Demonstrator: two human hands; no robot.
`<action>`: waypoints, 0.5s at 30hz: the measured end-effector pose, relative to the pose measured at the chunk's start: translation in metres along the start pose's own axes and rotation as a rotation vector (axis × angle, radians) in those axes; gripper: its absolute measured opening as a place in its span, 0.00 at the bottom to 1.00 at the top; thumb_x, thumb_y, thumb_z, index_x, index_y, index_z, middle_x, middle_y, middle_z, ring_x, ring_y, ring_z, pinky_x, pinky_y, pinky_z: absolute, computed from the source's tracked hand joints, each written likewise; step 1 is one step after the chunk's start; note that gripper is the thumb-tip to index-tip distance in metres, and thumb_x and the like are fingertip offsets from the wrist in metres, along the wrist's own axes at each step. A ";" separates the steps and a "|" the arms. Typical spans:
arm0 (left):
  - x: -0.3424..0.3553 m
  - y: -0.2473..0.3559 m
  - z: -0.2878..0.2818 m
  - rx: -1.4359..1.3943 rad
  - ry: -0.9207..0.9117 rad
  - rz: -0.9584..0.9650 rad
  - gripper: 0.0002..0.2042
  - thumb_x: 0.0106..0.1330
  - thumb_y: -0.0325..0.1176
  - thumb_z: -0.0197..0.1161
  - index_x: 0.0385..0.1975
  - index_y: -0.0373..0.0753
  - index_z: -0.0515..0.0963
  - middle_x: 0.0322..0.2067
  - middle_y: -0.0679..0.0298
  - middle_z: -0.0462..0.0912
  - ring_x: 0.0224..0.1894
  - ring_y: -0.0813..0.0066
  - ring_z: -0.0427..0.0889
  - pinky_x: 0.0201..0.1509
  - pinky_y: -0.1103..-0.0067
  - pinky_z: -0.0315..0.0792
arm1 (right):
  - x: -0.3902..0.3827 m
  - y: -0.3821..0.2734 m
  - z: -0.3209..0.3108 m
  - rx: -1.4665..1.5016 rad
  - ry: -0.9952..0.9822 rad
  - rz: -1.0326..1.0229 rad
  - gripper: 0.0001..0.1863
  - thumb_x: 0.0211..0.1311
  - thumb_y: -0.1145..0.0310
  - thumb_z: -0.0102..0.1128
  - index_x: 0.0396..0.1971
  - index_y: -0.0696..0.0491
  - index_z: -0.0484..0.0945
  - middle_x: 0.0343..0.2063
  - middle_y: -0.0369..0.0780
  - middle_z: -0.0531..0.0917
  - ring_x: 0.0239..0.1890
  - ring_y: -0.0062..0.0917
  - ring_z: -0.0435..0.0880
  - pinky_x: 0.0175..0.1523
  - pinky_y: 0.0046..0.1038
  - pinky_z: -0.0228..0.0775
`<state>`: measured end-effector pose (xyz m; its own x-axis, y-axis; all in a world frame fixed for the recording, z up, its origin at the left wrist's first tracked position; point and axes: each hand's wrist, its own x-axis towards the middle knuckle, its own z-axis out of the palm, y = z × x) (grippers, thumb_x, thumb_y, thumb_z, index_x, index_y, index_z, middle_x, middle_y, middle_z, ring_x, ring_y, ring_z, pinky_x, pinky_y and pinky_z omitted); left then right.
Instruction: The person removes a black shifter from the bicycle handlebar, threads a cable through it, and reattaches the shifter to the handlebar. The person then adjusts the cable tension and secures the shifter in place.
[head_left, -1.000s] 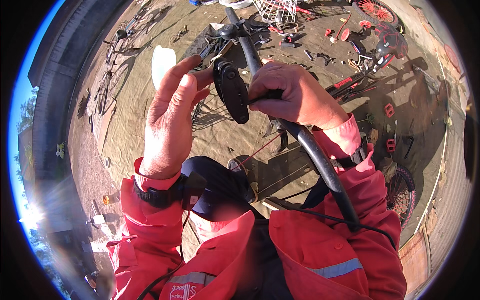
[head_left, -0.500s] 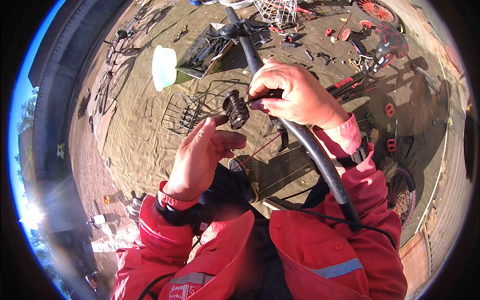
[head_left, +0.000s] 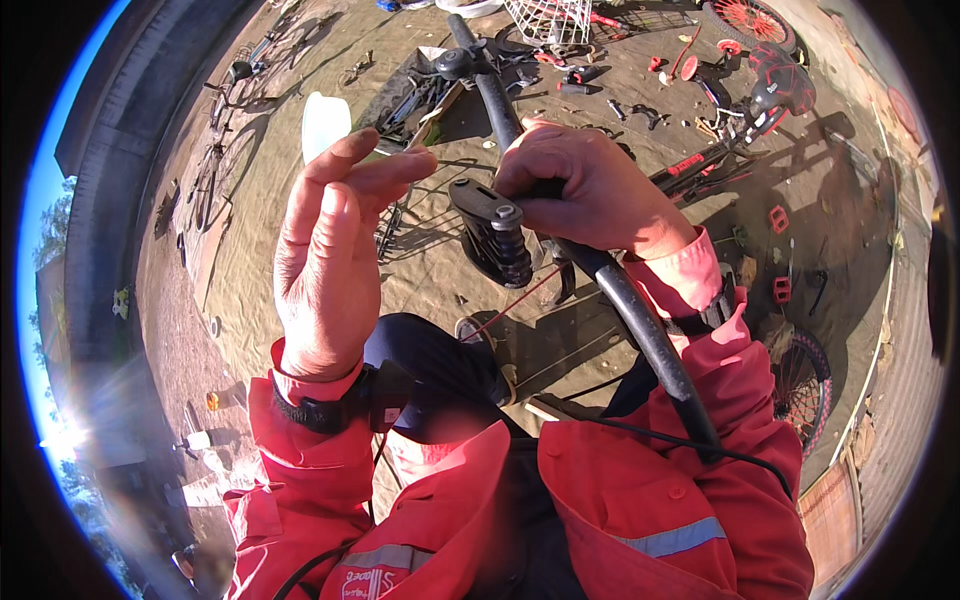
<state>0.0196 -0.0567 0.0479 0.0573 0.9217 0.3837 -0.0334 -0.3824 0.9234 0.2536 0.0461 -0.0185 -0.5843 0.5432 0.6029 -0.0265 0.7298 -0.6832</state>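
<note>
My right hand is closed, thumb and fingers pinched, over a long black curved handlebar. From its fingertips juts what looks like a dark folding multi-tool, with a flat side plate, two round bolt heads and stacked pieces beneath. Any part of the tool inside the grip is hidden by my fingers. My left hand is raised to the left of the tool, apart from it, with its fingers outstretched and nothing in them. The bar runs from the upper middle, under my right hand, down to my right sleeve.
Beyond my left hand stands a white tub. A white wire basket, loose parts and a red-spoked wheel lie farther off. A black-and-red frame with a saddle is at the right, above red pedals.
My left hand has moved left and up, away from the multi-tool, its fingers straightening. The tool has turned so its flat plate shows. My right hand stays in nearly the same place.
</note>
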 end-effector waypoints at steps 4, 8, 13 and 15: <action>-0.019 -0.008 -0.005 0.105 0.204 -0.231 0.22 0.83 0.42 0.49 0.63 0.28 0.72 0.45 0.50 0.87 0.53 0.59 0.84 0.63 0.66 0.71 | 0.000 0.000 0.003 0.001 0.020 -0.014 0.07 0.51 0.74 0.74 0.30 0.55 0.84 0.26 0.39 0.84 0.36 0.34 0.84 0.45 0.33 0.76; -0.038 -0.021 -0.006 0.062 0.209 -0.689 0.21 0.84 0.44 0.47 0.60 0.31 0.75 0.38 0.55 0.88 0.47 0.68 0.86 0.50 0.75 0.74 | 0.001 0.001 0.003 -0.035 0.030 -0.026 0.08 0.52 0.74 0.75 0.30 0.54 0.83 0.28 0.38 0.84 0.36 0.33 0.84 0.44 0.33 0.76; -0.042 -0.029 -0.005 -0.358 0.083 -0.866 0.26 0.83 0.52 0.45 0.67 0.37 0.68 0.48 0.50 0.87 0.52 0.57 0.86 0.58 0.66 0.76 | 0.000 0.002 0.001 -0.033 -0.017 -0.032 0.13 0.46 0.82 0.71 0.34 0.57 0.81 0.33 0.38 0.85 0.38 0.33 0.83 0.47 0.33 0.76; -0.036 -0.029 -0.005 -0.381 0.115 -0.872 0.25 0.83 0.51 0.46 0.67 0.36 0.68 0.50 0.49 0.86 0.54 0.56 0.85 0.59 0.66 0.75 | 0.000 0.002 0.002 -0.016 -0.015 -0.024 0.13 0.46 0.83 0.71 0.34 0.56 0.81 0.32 0.38 0.85 0.38 0.33 0.83 0.47 0.33 0.76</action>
<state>0.0140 -0.0786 0.0068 0.1177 0.8804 -0.4594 -0.3487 0.4697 0.8110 0.2522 0.0470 -0.0205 -0.5959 0.5190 0.6129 -0.0282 0.7492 -0.6618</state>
